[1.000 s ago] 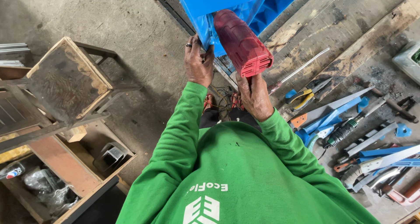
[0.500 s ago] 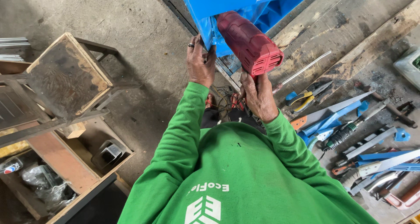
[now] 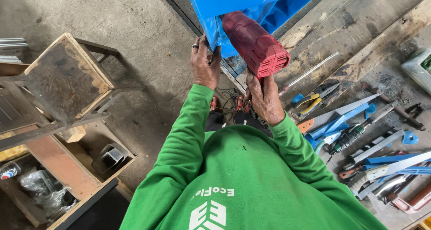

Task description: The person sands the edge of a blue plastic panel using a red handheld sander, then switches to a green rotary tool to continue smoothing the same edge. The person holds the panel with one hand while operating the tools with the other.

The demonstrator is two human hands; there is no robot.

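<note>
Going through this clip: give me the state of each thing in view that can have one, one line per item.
left hand: fingers gripping the edge of the blue metal frame
right hand: closed on the red power tool
red power tool: raised, nose against the blue metal frame
wooden stool: upright, seat bare
pliers: lying on the floor, untouched
wooden crate: open, holding plastic bags

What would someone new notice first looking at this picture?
The red power tool near the top centre stands out, gripped from below by the right hand and pressed against a bright blue metal frame. The left hand holds the frame's edge beside it. To the right, a spread of hand tools, many blue-handled, lies on worn planks, and a wooden stool stands at the left.
</note>
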